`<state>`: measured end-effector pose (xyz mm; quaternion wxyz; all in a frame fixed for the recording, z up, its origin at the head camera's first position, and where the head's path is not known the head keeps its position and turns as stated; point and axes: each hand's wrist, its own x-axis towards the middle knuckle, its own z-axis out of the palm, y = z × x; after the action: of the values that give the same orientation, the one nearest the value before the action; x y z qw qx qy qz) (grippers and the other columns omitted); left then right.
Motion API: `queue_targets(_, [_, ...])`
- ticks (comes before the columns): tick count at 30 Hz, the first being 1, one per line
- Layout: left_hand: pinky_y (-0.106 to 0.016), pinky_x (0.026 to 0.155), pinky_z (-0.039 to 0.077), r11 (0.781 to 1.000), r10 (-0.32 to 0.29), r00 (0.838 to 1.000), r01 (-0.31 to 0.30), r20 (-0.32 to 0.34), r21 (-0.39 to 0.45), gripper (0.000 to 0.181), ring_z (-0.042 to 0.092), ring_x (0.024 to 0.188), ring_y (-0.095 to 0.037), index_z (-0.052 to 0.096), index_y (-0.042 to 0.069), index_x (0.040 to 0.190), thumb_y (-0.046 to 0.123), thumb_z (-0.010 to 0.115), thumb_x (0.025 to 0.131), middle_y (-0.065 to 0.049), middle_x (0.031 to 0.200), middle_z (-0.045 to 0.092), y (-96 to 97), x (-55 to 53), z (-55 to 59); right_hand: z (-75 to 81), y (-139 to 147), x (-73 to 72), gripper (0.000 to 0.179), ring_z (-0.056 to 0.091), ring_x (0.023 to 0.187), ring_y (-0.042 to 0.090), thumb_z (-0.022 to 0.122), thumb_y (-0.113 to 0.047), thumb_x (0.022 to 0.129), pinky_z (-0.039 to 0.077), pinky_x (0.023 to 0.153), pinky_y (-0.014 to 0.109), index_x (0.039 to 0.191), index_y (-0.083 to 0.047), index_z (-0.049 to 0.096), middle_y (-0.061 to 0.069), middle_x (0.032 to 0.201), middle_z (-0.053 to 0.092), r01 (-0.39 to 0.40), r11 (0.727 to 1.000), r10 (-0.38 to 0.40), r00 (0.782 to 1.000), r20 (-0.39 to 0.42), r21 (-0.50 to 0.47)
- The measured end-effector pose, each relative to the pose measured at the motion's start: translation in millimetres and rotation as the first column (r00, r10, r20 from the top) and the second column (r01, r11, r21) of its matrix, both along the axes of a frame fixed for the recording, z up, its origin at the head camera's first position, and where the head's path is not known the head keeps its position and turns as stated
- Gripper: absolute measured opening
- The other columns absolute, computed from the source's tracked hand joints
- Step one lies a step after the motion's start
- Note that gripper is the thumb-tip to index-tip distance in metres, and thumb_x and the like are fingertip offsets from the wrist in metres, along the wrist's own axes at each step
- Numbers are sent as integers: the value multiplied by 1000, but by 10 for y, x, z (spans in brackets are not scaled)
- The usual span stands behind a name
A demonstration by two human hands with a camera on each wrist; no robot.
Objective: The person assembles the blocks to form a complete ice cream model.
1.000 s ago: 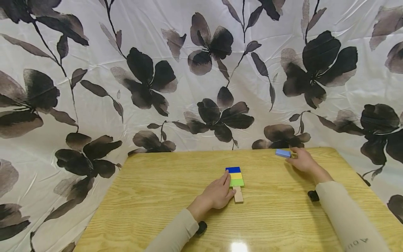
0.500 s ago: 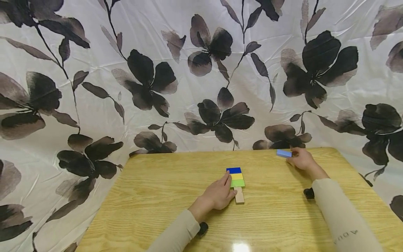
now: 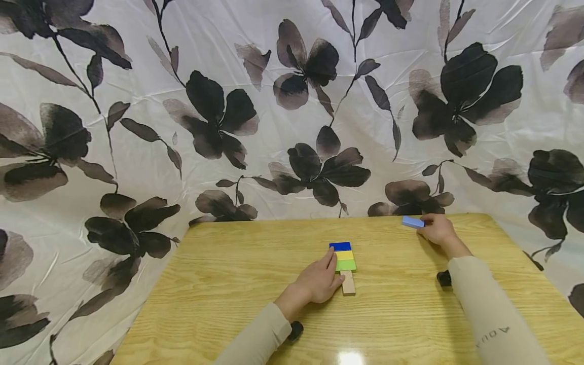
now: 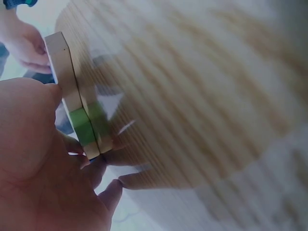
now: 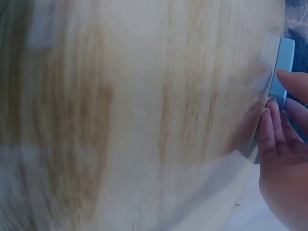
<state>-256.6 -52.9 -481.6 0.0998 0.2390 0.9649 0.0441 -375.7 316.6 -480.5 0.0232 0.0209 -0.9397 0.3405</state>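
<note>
On the table a blue block (image 3: 340, 246), a yellow block (image 3: 344, 255) and a green block (image 3: 345, 265) lie in a touching row. A plain wooden block (image 3: 349, 284) extends from the green one toward the person. My left hand (image 3: 315, 282) rests along the left side of this row, fingers fairly straight; its thumb touches the plain block, as the left wrist view also shows. Near the table's back edge, at right, my right hand (image 3: 439, 230) pinches one end of a light blue block (image 3: 412, 221) between thumb and fingers. In the right wrist view that block (image 5: 286, 52) lies flat or nearly so.
The wooden table (image 3: 228, 263) ends at the back against a white cloth (image 3: 274, 121) printed with dark flowers. Dark wrist cameras sit under both sleeves. Light glares off the table near its front.
The right forearm has swung slightly left, while its hand keeps the light blue block in nearly the same place. The left hand and the row of blocks stay as they were.
</note>
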Motion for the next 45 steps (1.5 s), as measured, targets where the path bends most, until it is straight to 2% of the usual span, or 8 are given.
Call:
queue_targets(8, [-38, 122, 28, 1000, 1, 1000, -1, 0, 2, 67, 26, 154, -22, 21, 2, 162, 45, 34, 112, -12, 171, 13, 6, 0, 7, -43, 1, -15, 42, 55, 110, 54, 72, -9, 87, 44, 98, 63, 119, 16, 63, 36, 115, 63, 42, 999, -43, 998, -40, -15])
queue_targets(14, [-37, 122, 28, 1000, 0, 1000, 0, -1, -2, 67, 26, 154, -22, 21, 3, 163, 45, 34, 111, -12, 171, 14, 4, -3, 6, -47, 4, 1, 38, 58, 101, 49, 77, -12, 85, 47, 90, 59, 111, 14, 66, 32, 106, 66, 35, 999, -36, 999, -41, -20])
queue_targets(22, [-38, 121, 30, 1000, -2, 1000, 2, -2, -5, 68, 29, 152, -25, 21, 3, 163, 45, 34, 111, -12, 171, 14, 1, 2, -7, -33, -5, 40, 34, 64, 89, 40, 82, -9, 82, 52, 79, 49, 103, 13, 67, 26, 94, 70, -22, 1000, 22, 997, -69, 5])
queue_targets(32, [-37, 121, 29, 1000, -2, 1000, 2, -9, -18, 68, 28, 153, -24, 21, 3, 163, 46, 34, 111, -11, 171, 13, -5, -11, -15, 53, -117, 134, 35, 67, 82, 26, 83, -7, 81, 52, 70, 34, 105, 14, 68, 22, 92, 71, -105, 994, 103, 990, -93, -16])
queue_targets(45, [-36, 121, 29, 1000, 2, 1000, -2, -3, -16, 68, 29, 153, -24, 21, 4, 163, 47, 33, 111, -10, 171, 13, -2, -13, -7, 99, -373, 211, 30, 68, 81, 23, 80, 0, 82, 53, 65, 24, 104, 15, 68, 23, 92, 71, -226, 972, 215, 967, -140, -67])
